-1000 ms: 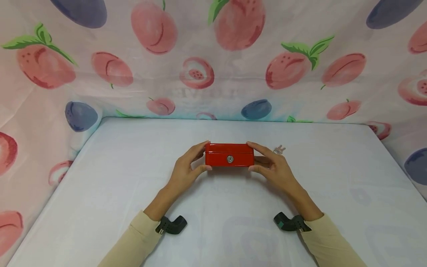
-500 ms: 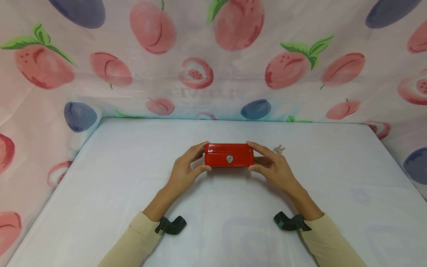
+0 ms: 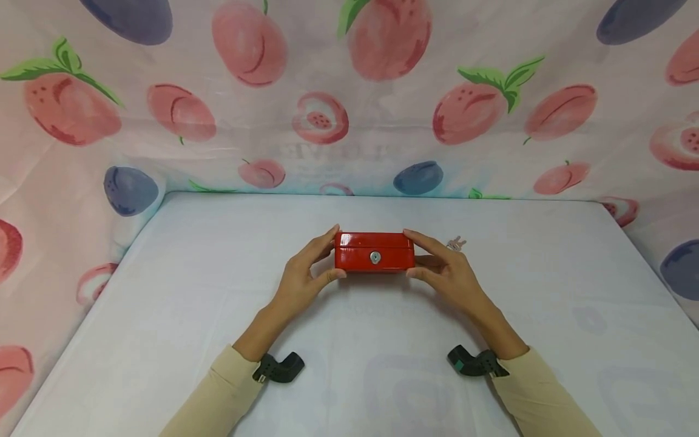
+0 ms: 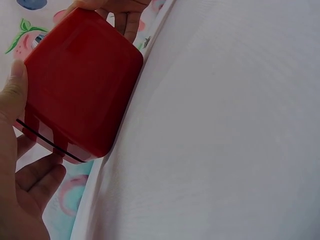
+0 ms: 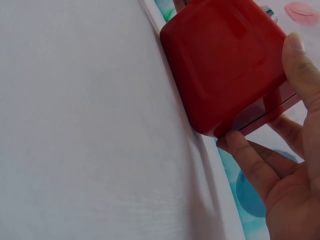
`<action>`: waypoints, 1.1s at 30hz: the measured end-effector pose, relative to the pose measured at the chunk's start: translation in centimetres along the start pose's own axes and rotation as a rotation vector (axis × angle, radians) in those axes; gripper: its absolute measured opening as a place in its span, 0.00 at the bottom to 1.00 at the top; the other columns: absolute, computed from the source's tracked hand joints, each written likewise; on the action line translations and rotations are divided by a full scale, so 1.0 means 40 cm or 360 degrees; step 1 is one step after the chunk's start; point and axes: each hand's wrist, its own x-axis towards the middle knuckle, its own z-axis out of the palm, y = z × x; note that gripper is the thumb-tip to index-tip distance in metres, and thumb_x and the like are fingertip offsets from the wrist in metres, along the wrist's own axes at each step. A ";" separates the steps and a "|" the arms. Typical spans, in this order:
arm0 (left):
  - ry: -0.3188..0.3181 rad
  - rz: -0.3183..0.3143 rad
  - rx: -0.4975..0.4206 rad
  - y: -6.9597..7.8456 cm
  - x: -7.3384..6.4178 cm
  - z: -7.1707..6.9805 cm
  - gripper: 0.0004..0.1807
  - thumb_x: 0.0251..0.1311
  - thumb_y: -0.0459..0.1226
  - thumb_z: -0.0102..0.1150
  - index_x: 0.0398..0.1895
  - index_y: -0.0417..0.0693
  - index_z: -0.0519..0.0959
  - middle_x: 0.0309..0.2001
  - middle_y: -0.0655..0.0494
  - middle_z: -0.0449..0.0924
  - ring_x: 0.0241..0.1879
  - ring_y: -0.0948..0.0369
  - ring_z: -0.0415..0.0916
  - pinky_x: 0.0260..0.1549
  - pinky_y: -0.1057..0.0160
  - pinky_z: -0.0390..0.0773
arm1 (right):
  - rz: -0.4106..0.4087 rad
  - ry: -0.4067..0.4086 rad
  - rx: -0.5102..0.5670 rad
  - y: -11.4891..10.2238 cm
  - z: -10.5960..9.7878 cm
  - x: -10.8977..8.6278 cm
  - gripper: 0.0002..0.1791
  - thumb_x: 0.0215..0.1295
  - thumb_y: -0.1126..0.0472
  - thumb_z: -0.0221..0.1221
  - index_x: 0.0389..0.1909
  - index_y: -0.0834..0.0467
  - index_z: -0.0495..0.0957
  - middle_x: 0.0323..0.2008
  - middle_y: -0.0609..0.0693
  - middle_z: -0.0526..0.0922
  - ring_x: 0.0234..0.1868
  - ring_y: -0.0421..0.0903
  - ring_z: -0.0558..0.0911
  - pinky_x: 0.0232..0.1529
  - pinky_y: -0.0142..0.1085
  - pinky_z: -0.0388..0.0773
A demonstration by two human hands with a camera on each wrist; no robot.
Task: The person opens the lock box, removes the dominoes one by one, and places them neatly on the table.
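Centrally, the red box (image 3: 374, 252) sits between both hands over the white table (image 3: 355, 364), its lock (image 3: 375, 258) facing the head camera. Lid down; the seam shows as a thin line running along the box.

Left hand (image 3: 307, 266): grips the left end, thumb at the near edge, index finger at the far corner. Left wrist view shows the other fingers bent at the box's side. Right hand (image 3: 445, 267): grips the right end in much the same way, thumb near, index finger far. Both hands are spread only as wide as the box end they hold.

Box attitude: tilted, with the plain underside (image 4: 82, 75) turned toward the wrist cameras. Shadow falls on the table on the near side of the box; cannot tell whether the lower edge touches the cloth.

Keys (image 3: 456, 244) lie on the table just beyond the right hand, to its right. Backdrop (image 3: 377, 115): pale, printed with pink and blue fruit. Both sleeves (image 3: 226, 388) are beige.
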 end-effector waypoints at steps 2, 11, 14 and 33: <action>-0.0005 0.0006 -0.0012 0.021 0.003 -0.006 0.41 0.46 0.32 0.64 0.66 0.45 0.57 0.58 0.45 0.64 0.54 0.53 0.68 0.49 0.54 0.70 | 0.0006 0.0006 -0.0007 -0.001 0.001 0.000 0.36 0.52 0.66 0.63 0.63 0.53 0.62 0.61 0.50 0.64 0.45 0.52 0.78 0.44 0.43 0.74; 0.0015 0.0126 -0.0036 0.040 0.014 -0.009 0.36 0.45 0.27 0.64 0.61 0.35 0.61 0.60 0.43 0.62 0.60 0.54 0.58 0.52 0.54 0.67 | 0.0027 0.0007 0.0010 0.001 0.002 0.003 0.36 0.53 0.66 0.62 0.63 0.53 0.61 0.61 0.50 0.64 0.44 0.51 0.78 0.43 0.38 0.75; 0.0018 0.0132 -0.0030 0.042 0.015 -0.009 0.36 0.45 0.27 0.64 0.60 0.35 0.62 0.60 0.43 0.62 0.60 0.54 0.58 0.54 0.59 0.66 | 0.0045 0.0007 -0.0002 0.000 0.002 0.004 0.35 0.53 0.64 0.62 0.64 0.52 0.61 0.61 0.49 0.64 0.44 0.51 0.79 0.43 0.37 0.75; 0.0026 0.0026 -0.0067 0.013 0.023 0.005 0.34 0.50 0.31 0.62 0.62 0.44 0.62 0.60 0.51 0.63 0.59 0.58 0.60 0.49 0.52 0.70 | 0.0155 -0.0026 0.0002 0.015 0.003 0.007 0.36 0.56 0.60 0.60 0.65 0.43 0.57 0.62 0.47 0.62 0.46 0.51 0.78 0.43 0.38 0.75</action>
